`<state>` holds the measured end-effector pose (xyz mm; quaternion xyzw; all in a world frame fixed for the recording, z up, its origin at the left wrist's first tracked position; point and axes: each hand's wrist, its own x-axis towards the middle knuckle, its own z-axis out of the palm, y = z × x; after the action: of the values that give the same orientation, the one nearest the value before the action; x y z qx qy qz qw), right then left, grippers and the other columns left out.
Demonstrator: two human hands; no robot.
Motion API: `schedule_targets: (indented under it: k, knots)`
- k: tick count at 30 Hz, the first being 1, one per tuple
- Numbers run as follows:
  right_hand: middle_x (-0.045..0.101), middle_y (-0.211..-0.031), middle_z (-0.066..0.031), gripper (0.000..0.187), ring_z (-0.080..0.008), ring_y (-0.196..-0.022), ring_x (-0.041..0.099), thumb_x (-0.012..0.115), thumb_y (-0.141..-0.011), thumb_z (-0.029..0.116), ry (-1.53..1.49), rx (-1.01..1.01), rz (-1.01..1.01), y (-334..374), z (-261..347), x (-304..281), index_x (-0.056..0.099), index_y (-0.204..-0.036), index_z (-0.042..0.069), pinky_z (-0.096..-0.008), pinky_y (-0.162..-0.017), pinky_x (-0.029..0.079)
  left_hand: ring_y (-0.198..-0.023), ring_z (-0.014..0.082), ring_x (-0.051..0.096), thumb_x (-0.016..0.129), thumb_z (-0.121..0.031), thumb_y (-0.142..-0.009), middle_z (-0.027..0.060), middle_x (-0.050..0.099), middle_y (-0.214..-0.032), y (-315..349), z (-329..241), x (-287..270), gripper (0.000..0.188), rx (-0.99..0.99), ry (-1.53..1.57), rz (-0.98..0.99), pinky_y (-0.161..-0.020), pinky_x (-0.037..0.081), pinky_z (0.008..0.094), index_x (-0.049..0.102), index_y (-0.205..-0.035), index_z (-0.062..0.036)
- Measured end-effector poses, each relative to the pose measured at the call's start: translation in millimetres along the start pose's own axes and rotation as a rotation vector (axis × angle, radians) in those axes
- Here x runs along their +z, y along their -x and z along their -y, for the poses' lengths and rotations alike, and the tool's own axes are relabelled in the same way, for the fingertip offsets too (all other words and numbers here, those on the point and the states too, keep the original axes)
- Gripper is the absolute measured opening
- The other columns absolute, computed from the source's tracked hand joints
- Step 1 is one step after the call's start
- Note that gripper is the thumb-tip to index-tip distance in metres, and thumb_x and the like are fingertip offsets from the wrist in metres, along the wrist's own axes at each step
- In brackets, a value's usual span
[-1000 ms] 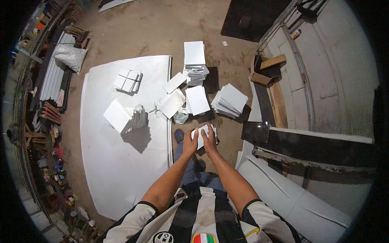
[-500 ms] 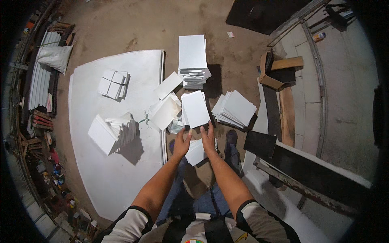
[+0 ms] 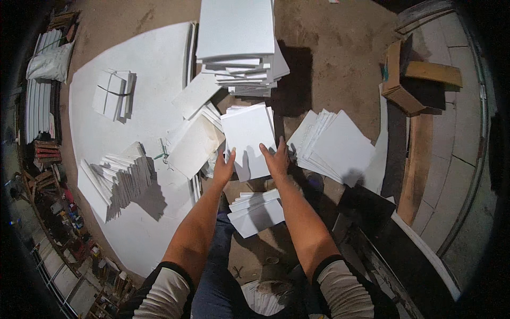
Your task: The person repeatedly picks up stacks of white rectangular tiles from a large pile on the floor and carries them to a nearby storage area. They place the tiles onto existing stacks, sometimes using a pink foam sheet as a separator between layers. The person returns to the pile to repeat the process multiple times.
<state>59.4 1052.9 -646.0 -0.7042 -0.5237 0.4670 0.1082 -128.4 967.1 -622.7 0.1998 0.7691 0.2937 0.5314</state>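
Note:
A stack of white rectangular sheets (image 3: pixel 247 125) lies in front of me, its top sheets slightly fanned. My left hand (image 3: pixel 223 169) is at its near left edge, thumb and fingers apart. On the right side, my right hand (image 3: pixel 276 160) has its thumb over the top sheet and its fingers stretched out along the edge. Neither hand visibly lifts the stack. Closer to me, between my forearms, lies a smaller group of white pieces (image 3: pixel 257 215). Beyond the stack stands a taller pile of white sheets (image 3: pixel 236 32).
Fanned white sheets (image 3: pixel 340 146) lie to the right. On a large white board (image 3: pixel 143 186) at left rest a strapped bundle (image 3: pixel 112 95) and a leaning row of pieces (image 3: pixel 125 175). Loose sheets (image 3: pixel 194 143) overlap its edge. An open cardboard box (image 3: pixel 396 80) sits far right.
The view has moved closer, so the stacks look larger. Both my hands have gone from the stack's near edge to its sides, farther forward.

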Motion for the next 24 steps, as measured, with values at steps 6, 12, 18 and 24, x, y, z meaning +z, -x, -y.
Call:
schedule_targets:
  k: [6, 12, 18, 24]
  knots:
    - [0.044, -0.147, -0.0317, 0.102, -0.045, -0.135, 0.047, 0.072, -0.085, 0.057, -0.252, 0.205, 0.155, -6.4, -38.9, 50.6, 0.026, -0.154, -0.003, -0.0454, -0.112, 0.038, -0.136, 0.0333, 0.044, 0.061, -0.052, -0.097, 0.0265, 0.044, -0.147, -37.1, 40.6, 23.0, 0.085, -0.093, 0.063, -0.102, -0.113, 0.034, 0.0401, 0.032, -0.149, 0.0072]
    - [0.047, -0.144, -0.0308, 0.104, -0.0419, -0.133, 0.048, 0.077, -0.083, 0.053, -0.286, 0.201, 0.169, -17.2, -60.9, 57.4, 0.027, -0.152, -0.007, -0.0462, -0.111, 0.039, -0.131, 0.0291, 0.05, 0.064, -0.052, -0.096, 0.0205, 0.053, -0.142, -59.4, 44.4, 14.1, 0.08, 0.032, 0.089, -0.096, -0.112, 0.036, 0.039, 0.039, -0.149, 0.0028]
    - [0.045, -0.145, -0.0317, 0.111, -0.0415, -0.135, 0.047, 0.081, -0.079, 0.052, -0.354, 0.254, 0.232, -33.2, -60.9, 64.2, 0.025, -0.152, -0.009, -0.0469, -0.114, 0.036, -0.125, 0.0267, 0.055, 0.071, -0.047, -0.093, 0.019, 0.059, -0.135, -72.5, 25.3, 16.9, 0.076, -0.113, 0.178, -0.071, -0.107, 0.041, 0.0382, 0.045, -0.144, 0.0035]
    - [0.045, -0.145, -0.0289, 0.099, -0.0393, -0.134, 0.047, 0.082, -0.08, 0.042, -0.521, 0.124, 0.287, -33.0, -43.9, 55.1, 0.03, -0.152, -0.002, -0.0464, -0.111, 0.038, -0.123, 0.0259, 0.057, 0.071, -0.051, -0.091, 0.0174, 0.061, -0.133, -74.8, 24.0, 9.8, 0.077, -0.199, 0.18, -0.081, -0.106, 0.042, 0.0361, 0.049, -0.141, 0.0043]
